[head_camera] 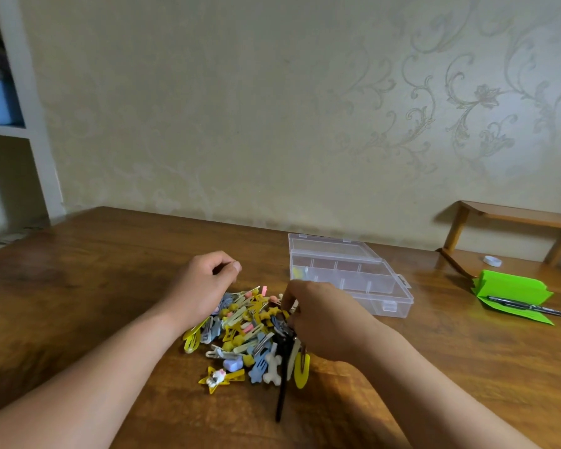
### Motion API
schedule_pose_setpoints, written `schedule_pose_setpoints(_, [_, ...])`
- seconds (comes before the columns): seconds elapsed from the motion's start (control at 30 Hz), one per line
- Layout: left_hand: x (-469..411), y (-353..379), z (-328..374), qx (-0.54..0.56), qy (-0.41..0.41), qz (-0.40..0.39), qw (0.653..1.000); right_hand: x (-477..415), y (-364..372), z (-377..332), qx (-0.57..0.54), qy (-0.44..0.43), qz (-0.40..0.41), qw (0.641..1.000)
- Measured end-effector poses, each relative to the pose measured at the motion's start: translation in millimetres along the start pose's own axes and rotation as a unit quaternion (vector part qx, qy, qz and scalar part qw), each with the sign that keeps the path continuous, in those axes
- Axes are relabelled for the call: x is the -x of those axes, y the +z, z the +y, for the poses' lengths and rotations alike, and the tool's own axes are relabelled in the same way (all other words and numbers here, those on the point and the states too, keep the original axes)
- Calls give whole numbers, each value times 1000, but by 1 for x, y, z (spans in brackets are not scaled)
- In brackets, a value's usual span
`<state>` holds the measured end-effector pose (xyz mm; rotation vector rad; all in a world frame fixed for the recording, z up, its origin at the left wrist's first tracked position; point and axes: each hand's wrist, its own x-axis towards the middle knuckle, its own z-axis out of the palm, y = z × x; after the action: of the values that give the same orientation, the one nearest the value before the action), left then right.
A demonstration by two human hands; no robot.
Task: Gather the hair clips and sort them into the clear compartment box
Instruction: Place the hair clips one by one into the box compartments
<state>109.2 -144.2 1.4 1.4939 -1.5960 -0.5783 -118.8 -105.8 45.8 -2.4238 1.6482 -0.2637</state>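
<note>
We see a heap of hair clips (246, 332) lying on the wooden table (94, 270) between the two hands, mostly yellow, pale blue, white and pink, with a yellow star clip (220, 378) at its near edge and a long black clip (282, 384) trailing toward us below the right wrist. Our left hand (204, 283) rests at the far left edge of the heap, fingers loosely curled with the thumb tip near the forefinger; we cannot tell whether anything sits inside that curl. Our right hand (324, 315) lies over the right side of the heap, fingers bent down into the clips and narrowly pinched among them, though which clip they grip is hidden by the knuckles. Just beyond the right hand stands the clear compartment box (370, 283), its lid open and lying back toward the wall; a yellowish item shows in the far-left compartment, the one nearest that hand. Well to the right of the right hand lies a folded green paper (512, 290) with a black pen (531, 308) across it, and beyond them a small white cap (492, 261).
</note>
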Motion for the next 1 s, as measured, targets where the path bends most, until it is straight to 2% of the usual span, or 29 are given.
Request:
schedule_pose_setpoints(0.33, [0, 0, 1, -17, 1, -4, 1000, 9, -9, 2, 7, 3, -32, 999])
schedule_pose_setpoints(0.67, [1, 0, 2, -11, 1, -1, 1000, 5, -9, 9, -20, -3, -16, 1000])
schedule_pose_setpoints(0.73, [1, 0, 2, -12, 2, 1, 1000, 4, -16, 13, -48, -6, 4, 999])
schedule_pose_setpoints(0.8, [0, 1, 1, -13, 1, 0, 1000, 1, -29, 20, -98, -3, 59, 993])
schedule_pose_setpoints(0.93, [-2, 2, -1, -10, -3, -5, 1000, -35, -54, 47, -223, 70, 164, 958])
schedule_pose_setpoints(1.0, [-2, 2, -1, -3, -7, -3, 1000, -62, -55, 61, -225, 107, 168, 954])
